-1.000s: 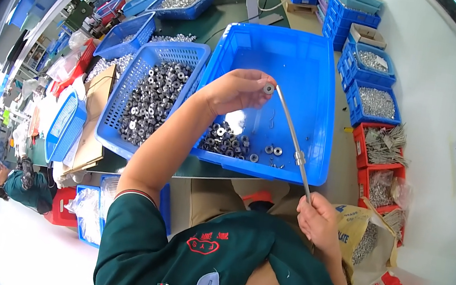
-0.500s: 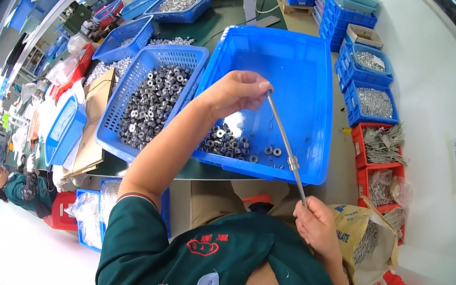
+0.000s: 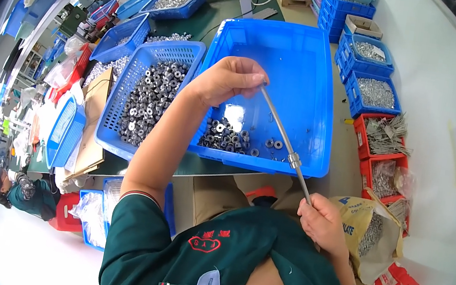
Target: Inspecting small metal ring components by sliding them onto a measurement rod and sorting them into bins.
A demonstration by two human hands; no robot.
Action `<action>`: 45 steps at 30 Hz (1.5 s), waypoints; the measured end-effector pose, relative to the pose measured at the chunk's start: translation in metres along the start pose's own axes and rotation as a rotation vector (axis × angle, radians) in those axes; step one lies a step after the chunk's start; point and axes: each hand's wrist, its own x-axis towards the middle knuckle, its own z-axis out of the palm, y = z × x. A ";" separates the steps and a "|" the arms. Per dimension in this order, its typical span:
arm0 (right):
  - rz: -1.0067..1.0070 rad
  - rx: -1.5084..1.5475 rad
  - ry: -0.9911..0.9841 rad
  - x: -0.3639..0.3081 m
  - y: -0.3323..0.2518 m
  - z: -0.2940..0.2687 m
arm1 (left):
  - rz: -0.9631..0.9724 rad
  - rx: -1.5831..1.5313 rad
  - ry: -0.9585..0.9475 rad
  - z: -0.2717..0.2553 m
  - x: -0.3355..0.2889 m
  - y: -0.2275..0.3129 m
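Note:
A slim metal rod (image 3: pixel 277 118) slants over the near part of a blue plastic tray (image 3: pixel 324 127), with a silvery metal collar (image 3: pixel 294 160) around its lower half. At its upper end, my left hand (image 3: pixel 232 79) is closed in a pinch, thumb against fingertips; any small part between them is too small to make out. My right hand (image 3: pixel 323 220) grips the lower end, near my body, beyond the tray's near edge. Several dark ring-shaped metal parts (image 3: pixel 223 136) lie in the tray's near left corner, with a few loose rings beside them.
Left of the tray, a blue perforated basket (image 3: pixel 117 96) holds many similar rings. Cardboard (image 3: pixel 92 146) lies beside it. On the right stand blue crates (image 3: pixel 376 97), red bins of rods (image 3: pixel 385 136) and an open sack (image 3: pixel 387 243). A co-worker (image 3: pixel 28 195) is at far left.
The view has shifted slightly. My left hand and the rod's upper end have moved a little to the left, while both hands keep their hold.

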 end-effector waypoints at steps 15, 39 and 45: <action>-0.058 0.288 -0.009 0.022 -0.005 0.010 | -0.139 -0.127 -0.140 0.045 0.005 -0.029; -0.069 0.189 0.110 0.013 0.007 -0.004 | -0.048 1.468 -0.367 0.058 0.006 -0.070; -0.058 0.216 0.102 0.017 0.006 -0.006 | -0.026 1.564 -0.320 0.051 0.009 -0.080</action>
